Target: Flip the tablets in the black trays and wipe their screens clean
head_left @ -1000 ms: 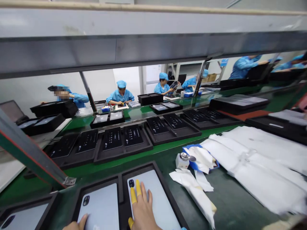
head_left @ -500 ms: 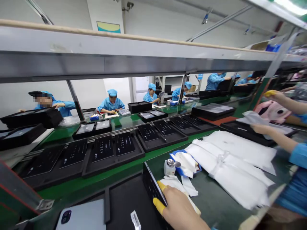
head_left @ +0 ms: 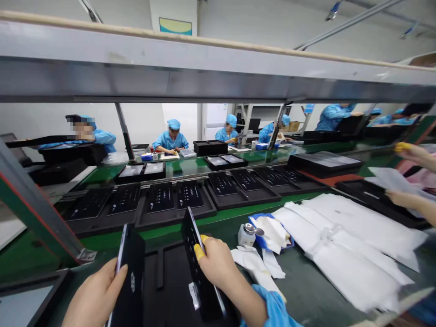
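Note:
My left hand grips a dark tablet by its outer edge and holds it nearly upright. My right hand, with yellow finger cots on two fingers, grips a second tablet by its edge, also tilted steeply. Both tablets stand over a black tray with a raised divider. A small white label shows beside the right-hand tablet. Right of my right hand are a metal-topped dispenser bottle, a blue box of white cloths and crumpled wipes.
Black trays with tablets line the green bench ahead. White sleeves lie at the right, near a co-worker's hand. Another tray sits at the lower left. A metal post and an overhead shelf frame the space.
My left hand has come into view holding a tablet upright; the pale tablet in the near tray's left part no longer lies there. My right hand has shifted left with its tablet.

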`<state>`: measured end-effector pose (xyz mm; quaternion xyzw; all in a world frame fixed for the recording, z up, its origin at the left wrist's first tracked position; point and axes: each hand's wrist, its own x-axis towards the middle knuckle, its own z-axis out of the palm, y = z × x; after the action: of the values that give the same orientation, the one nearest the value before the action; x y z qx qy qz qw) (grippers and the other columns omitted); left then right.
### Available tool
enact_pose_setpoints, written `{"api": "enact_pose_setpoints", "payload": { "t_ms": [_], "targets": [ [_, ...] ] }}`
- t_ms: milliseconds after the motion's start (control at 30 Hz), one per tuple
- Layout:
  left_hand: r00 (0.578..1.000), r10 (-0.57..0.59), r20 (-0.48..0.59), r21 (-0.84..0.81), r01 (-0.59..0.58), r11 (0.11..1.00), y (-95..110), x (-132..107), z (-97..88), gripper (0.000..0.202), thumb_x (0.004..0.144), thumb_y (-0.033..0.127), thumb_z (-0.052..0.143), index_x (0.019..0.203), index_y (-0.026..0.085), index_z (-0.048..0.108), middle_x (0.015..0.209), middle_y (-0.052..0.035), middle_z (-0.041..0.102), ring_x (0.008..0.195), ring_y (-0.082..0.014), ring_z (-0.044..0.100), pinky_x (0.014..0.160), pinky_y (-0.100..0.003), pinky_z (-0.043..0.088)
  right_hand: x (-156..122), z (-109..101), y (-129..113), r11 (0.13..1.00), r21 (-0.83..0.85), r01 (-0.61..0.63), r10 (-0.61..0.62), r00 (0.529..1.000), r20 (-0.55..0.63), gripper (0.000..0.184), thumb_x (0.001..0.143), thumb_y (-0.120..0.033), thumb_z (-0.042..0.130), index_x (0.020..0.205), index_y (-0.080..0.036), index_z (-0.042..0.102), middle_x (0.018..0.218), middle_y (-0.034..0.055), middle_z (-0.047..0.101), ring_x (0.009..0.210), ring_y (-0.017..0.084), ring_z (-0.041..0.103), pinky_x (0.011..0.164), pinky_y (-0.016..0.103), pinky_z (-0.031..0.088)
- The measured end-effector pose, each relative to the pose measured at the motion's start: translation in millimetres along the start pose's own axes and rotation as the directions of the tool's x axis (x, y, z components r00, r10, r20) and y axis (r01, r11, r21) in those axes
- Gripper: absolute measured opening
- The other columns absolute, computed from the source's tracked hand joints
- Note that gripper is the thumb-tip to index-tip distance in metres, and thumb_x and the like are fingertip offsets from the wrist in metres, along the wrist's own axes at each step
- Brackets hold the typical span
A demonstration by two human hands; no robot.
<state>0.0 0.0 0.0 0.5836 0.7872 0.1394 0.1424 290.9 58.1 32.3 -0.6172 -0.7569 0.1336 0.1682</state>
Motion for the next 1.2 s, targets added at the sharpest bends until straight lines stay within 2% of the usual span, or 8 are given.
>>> {"api": "enact_pose_setpoints", "payload": {
  "t_ms": [167,333,567,800,933,1033,1100,1200],
  "targets": [
    [1.000,0.015,-0.004,-0.023,-0.015,1.000,41,14,-5.2,0.032,0.092,0.044,0.025,0.084,0.026,0.050,0.071,-0.0042,0.064,0.076,-0.0256,0.061,0.067,-0.033,0.034,13,14,-21,0.999,-0.036,0.004,-0.002,0.998,0.057,0.026,0.094,-0.027,0.045,0.097,-0.018,0.069,0.096,0.0095,0.075,0.090,0.027,0.070,0.071,0.031,0.043],
    [0.999,0.051,-0.004,-0.074,-0.052,0.996,52,29,-4.4,0.031,0.094,0.041,0.033,0.087,0.022,0.057,0.066,-0.0001,0.056,0.067,-0.0198,0.055,0.066,-0.032,0.035,24,17,-26,0.999,-0.045,-0.018,0.019,1.000,0.011,0.052,0.095,-0.031,0.047,0.141,-0.008,0.048,0.116,0.0164,0.069,0.108,0.032,0.065,0.086,0.036,0.046],
    [0.999,0.023,-0.037,-0.086,-0.026,0.996,59,48,-9.4,0.026,0.095,0.039,0.045,0.091,0.017,0.060,0.075,0.0001,0.059,0.072,-0.0163,0.056,0.074,-0.036,0.045,53,21,-22,0.993,0.056,-0.107,0.103,0.992,0.073,0.066,0.094,-0.036,0.047,0.150,-0.002,0.034,0.118,0.0209,0.068,0.111,0.035,0.063,0.087,0.040,0.045],
    [0.999,0.036,0.030,-0.075,-0.033,0.997,52,60,-9.8,0.033,0.095,0.040,0.047,0.076,0.016,0.059,0.075,-0.0005,0.063,0.074,-0.0152,0.060,0.076,-0.035,0.049,63,17,-12,0.990,0.132,-0.050,0.029,0.987,0.159,0.029,0.092,-0.033,0.049,0.097,-0.015,0.072,0.098,0.0127,0.075,0.090,0.027,0.070,0.069,0.030,0.043],
    [0.997,0.024,-0.071,-0.023,-0.025,0.999,56,37,-21.8,0.032,0.097,0.037,0.034,0.090,0.019,0.060,0.086,-0.0066,0.070,0.085,-0.0224,0.065,0.076,-0.036,0.048,42,5,-14,0.991,0.130,-0.021,0.015,0.999,0.047,0.029,0.096,-0.029,0.042,0.101,-0.018,0.068,0.094,0.0098,0.074,0.090,0.026,0.069,0.070,0.030,0.041],
    [0.976,-0.010,-0.219,0.050,0.021,0.999,60,4,-17.5,0.049,0.098,0.041,0.021,0.129,0.018,0.051,0.091,-0.0122,0.073,0.085,-0.0332,0.068,0.072,-0.041,0.045,18,11,-12,0.981,0.189,0.040,-0.011,0.989,-0.148,0.033,0.100,-0.030,0.036,0.106,-0.017,0.066,0.088,0.0084,0.072,0.083,0.024,0.068,0.069,0.029,0.043],
    [0.957,-0.008,-0.290,0.109,0.041,0.993,58,-17,-0.6,0.061,0.098,0.037,0.013,0.140,0.008,0.046,0.102,-0.0213,0.073,0.085,-0.0382,0.068,0.073,-0.046,0.045,3,26,-4,0.957,0.237,0.167,-0.076,0.933,-0.351,0.036,0.100,-0.034,0.035,0.108,-0.016,0.065,0.085,0.0088,0.070,0.079,0.024,0.067,0.068,0.030,0.047],
    [0.925,0.087,-0.369,0.124,-0.043,0.991,44,-41,40.4,0.073,0.097,0.028,0.002,0.118,0.008,0.068,0.133,-0.0219,0.061,0.085,-0.0340,0.069,0.082,-0.049,0.046,-18,60,14,0.898,0.228,0.376,-0.197,0.809,-0.554,0.038,0.100,-0.034,0.036,0.123,-0.016,0.060,0.084,0.0093,0.069,0.076,0.024,0.067,0.068,0.034,0.055]
  ]
}}
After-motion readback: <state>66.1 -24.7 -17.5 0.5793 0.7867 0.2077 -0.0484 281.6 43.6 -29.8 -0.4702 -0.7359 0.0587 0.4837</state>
